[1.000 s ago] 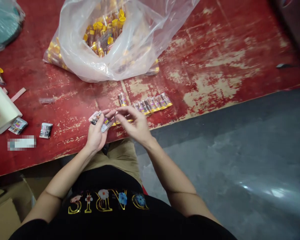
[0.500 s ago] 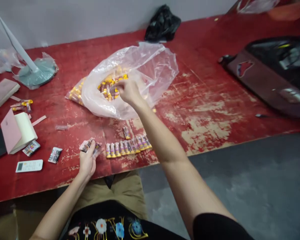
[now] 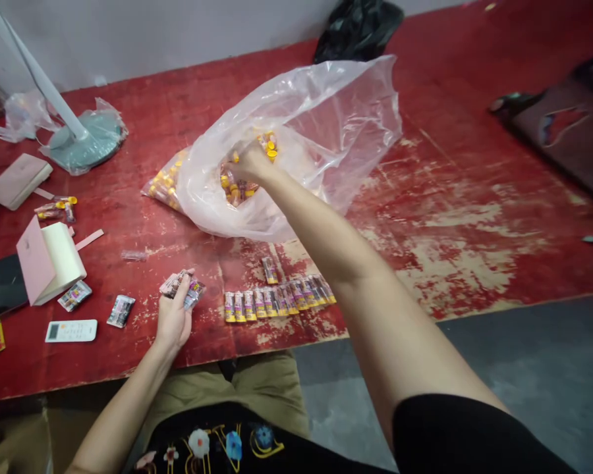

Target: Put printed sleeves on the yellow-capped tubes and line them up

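Note:
My left hand (image 3: 174, 319) is closed around a fan of small printed packets (image 3: 194, 293), held just above the table's front edge. Inside a large clear plastic bag (image 3: 205, 204) is my right hand (image 3: 251, 162), among many small yellow-capped tubes (image 3: 234, 192); its fingers are blurred and partly hidden there. Between me and the bag lies a neat row of tubes (image 3: 261, 304), yellow ends toward me, its right end passing behind my right forearm. One lone tube (image 3: 269, 270) rests just behind the row.
To the left are two loose packets (image 3: 121, 311), a white remote control (image 3: 71, 331), an open pink notebook (image 3: 62, 257), a closed pink notebook (image 3: 18, 181) and a few tubes (image 3: 49, 209). A lamp base (image 3: 91, 141) stands behind them. Black plastic bag (image 3: 358, 33) at the back; dark bag (image 3: 568, 131) at right.
My right hand has gone deeper into the plastic bag, and the bag's mouth has shifted around it. The whole view has swung a little to the left. My left hand still holds the packets.

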Tool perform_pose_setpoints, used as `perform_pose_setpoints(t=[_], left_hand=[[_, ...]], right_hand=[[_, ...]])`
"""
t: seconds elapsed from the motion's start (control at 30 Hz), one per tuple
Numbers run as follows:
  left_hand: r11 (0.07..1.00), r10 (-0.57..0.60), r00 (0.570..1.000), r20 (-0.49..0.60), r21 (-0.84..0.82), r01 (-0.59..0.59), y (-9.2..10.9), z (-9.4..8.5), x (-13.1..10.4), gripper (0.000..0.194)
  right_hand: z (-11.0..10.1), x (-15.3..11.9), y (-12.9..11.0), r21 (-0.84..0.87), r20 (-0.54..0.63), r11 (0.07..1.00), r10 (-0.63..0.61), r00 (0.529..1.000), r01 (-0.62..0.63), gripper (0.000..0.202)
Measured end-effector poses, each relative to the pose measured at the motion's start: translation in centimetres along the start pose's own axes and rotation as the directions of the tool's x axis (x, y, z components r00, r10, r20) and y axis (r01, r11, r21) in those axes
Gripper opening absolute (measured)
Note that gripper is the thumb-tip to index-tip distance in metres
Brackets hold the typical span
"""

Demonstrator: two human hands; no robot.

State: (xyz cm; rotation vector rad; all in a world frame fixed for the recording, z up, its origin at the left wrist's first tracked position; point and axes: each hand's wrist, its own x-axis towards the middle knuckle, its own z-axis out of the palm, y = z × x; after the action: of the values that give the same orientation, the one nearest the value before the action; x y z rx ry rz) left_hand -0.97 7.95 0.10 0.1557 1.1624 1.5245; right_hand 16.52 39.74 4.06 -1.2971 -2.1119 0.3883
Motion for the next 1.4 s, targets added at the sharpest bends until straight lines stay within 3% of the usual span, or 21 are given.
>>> perform_pose_setpoints(t=[0.13, 0.23, 0.3, 0.4, 0.5, 0.57, 0.73, 0.93, 1.0, 1.1, 1.23, 1.4], left_hand=[[0.999, 0.018, 1.0, 0.016, -0.05, -0.017, -0.4, 0.9, -0.9, 0.048], [0.998, 0.032, 0.996, 0.083, -0.064, -0.026, -1.0, 1.6, -2.1, 0.046], [0.998, 0.033, 0.989, 0.142, -0.057, -0.025, -1.5, 2.0, -3.0, 0.046], [0.997, 0.063, 0.976, 0.211, -0.059, -0.051, -2.6, 2.4, -4.4, 0.043], [0.995, 0.095, 0.958, 0.269, -0.05, -0.085, -3.8, 2.4, -5.8, 0.038], [0.991, 0.133, 0.948, 0.288, -0.032, -0.129, -4.4, 2.3, -6.5, 0.038], [0.984, 0.166, 0.944, 0.284, 0.012, -0.176, -4.7, 1.6, -7.8, 0.035], [0.995, 0.095, 0.967, 0.237, 0.006, -0.099, -4.7, 1.2, -8.1, 0.041], [0.996, 0.087, 0.971, 0.224, -0.004, -0.088, -4.5, 1.4, -7.9, 0.042], [0.994, 0.111, 0.979, 0.169, -0.041, -0.106, -4.0, 1.6, -7.3, 0.041], [0.997, 0.049, 0.988, 0.144, -0.072, -0.039, -3.4, 2.0, -7.1, 0.047], [0.994, 0.003, 0.988, 0.153, -0.107, 0.013, -3.4, 2.4, -7.9, 0.041]], right_hand=[[-4.3, -5.9, -1.0, 0.299, -0.104, 0.954, 0.043, 0.994, -0.01, 0.019], [-6.9, -12.3, -2.7, 0.543, -0.139, 0.84, 0.101, 0.985, -0.009, 0.023], [-7.8, -17.0, -4.5, 0.69, -0.079, 0.722, 0.132, 0.988, -0.042, 0.025], [-7.7, -23.9, -7.9, 0.777, 0.09, 0.606, 0.158, 0.983, -0.168, 0.029], [-6.0, -29.2, -11.1, 0.688, 0.246, 0.671, 0.143, 0.959, -0.277, 0.028], [-4.7, -31.4, -12.5, 0.625, 0.26, 0.736, 0.12, 0.958, -0.262, 0.025], [-3.6, -33.5, -13.3, 0.556, 0.147, 0.819, 0.071, 0.987, -0.142, 0.027], [-3.9, -33.8, -13.1, 0.564, 0.163, 0.816, 0.041, 0.986, -0.127, 0.025], [-4.1, -34.0, -13.1, 0.606, 0.129, 0.784, 0.068, 0.989, -0.133, 0.021], [-4.3, -34.9, -13.1, 0.742, 0.053, 0.653, 0.165, 0.985, -0.15, 0.018], [-3.4, -36.6, -13.8, 0.866, -0.124, 0.496, 0.338, 0.933, -0.064, 0.019], [-1.1, -38.2, -14.6, 0.876, -0.228, 0.481, 0.471, 0.852, -0.031, 0.022]])
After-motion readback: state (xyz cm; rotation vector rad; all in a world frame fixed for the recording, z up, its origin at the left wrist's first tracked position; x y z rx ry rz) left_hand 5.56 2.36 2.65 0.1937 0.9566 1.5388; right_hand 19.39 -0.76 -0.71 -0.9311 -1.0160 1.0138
